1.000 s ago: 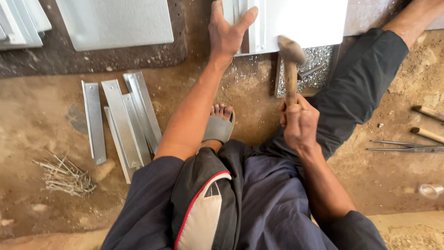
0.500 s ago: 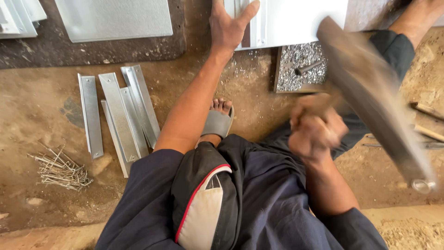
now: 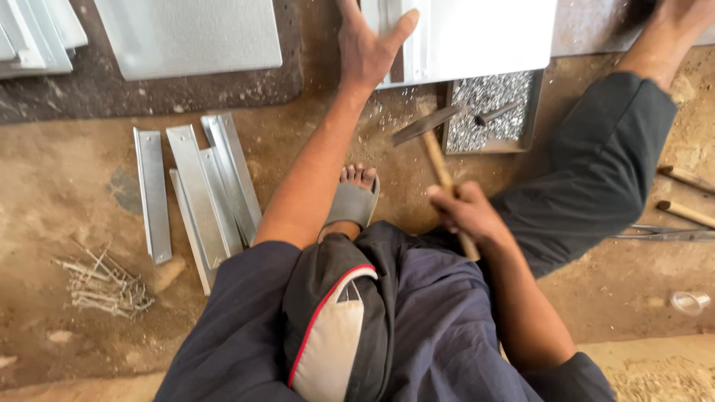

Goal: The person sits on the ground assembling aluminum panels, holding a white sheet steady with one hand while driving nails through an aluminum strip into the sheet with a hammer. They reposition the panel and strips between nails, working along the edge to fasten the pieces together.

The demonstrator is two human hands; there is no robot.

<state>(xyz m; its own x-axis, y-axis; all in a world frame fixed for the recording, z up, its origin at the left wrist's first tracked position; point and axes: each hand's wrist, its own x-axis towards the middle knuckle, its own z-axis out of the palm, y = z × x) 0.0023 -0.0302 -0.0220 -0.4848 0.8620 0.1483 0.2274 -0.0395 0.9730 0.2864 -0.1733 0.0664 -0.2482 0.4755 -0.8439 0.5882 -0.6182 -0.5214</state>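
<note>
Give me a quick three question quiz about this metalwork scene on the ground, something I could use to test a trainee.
1. True or false: the right hand grips the wooden handle of a hammer.
2. What does the left hand press on? A) the bundle of nails B) the pale metal sheet C) the sandal
3. Fill in: the loose metal strips lie on the dirt to the person's ____ side.

Key: 1 true. 2 B, the hand lies flat on the metal sheet. 3 left.
</note>
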